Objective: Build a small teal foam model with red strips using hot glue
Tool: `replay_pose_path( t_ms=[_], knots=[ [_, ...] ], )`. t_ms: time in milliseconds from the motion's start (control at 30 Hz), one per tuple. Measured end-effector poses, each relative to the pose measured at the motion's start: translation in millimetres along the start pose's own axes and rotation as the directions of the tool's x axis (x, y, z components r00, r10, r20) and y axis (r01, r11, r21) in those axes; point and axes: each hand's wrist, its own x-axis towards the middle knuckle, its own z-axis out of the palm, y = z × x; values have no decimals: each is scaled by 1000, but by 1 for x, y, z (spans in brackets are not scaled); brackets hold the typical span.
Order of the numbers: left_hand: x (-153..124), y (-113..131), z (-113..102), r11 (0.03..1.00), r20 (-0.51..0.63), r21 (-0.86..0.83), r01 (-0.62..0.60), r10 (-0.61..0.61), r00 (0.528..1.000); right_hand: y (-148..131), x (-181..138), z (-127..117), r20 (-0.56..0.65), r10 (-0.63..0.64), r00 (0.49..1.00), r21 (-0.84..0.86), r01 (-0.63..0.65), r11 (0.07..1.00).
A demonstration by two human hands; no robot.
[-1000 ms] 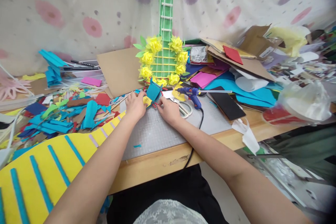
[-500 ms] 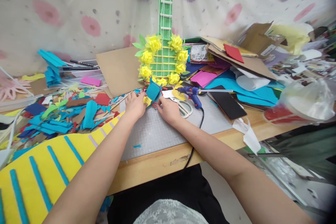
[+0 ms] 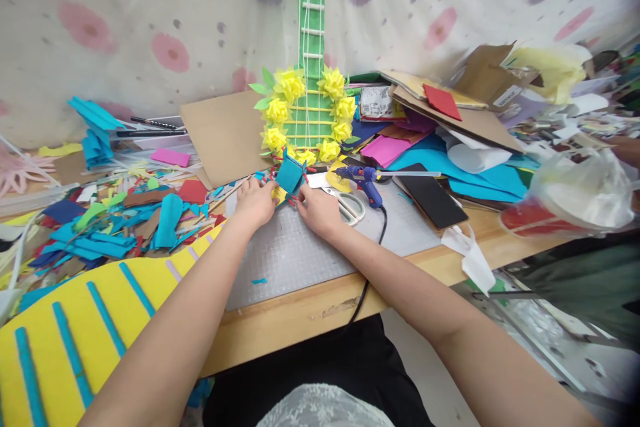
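A small blue craft figure (image 3: 290,175) with red and yellow bits at its edges stands between my hands on the grey cutting mat (image 3: 300,253). My left hand (image 3: 257,200) closes on its left side, by a yellow part. At the lower right, my right hand (image 3: 319,209) pinches it near thin red pieces; the fingertips are partly hidden. Just behind it rises a green paper guitar (image 3: 313,70) ringed with yellow flowers (image 3: 290,84). White-handled scissors (image 3: 354,209) lie right beside my right hand, with a blue glue gun (image 3: 367,181) past them.
A black phone (image 3: 434,197) lies right of the glue gun, whose cord (image 3: 383,233) drops over the table edge. Paper scraps (image 3: 95,233) crowd the left. A yellow striped sheet (image 3: 110,300) passes under my left arm. Cardboard (image 3: 225,137) and a bagged cup (image 3: 565,203) flank the mat.
The whole view has shifted slightly left. Both hands keep their places around the blue craft figure, with hardly any movement of the fingers.
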Motion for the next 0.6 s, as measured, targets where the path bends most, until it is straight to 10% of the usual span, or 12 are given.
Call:
replay_pose_path(
  t_ms=[600],
  knots=[
    [2, 1, 0, 1000, 26, 19, -11, 10, 1000, 2, -2, 2, 0, -11, 1000, 8, 11, 1000]
  ],
)
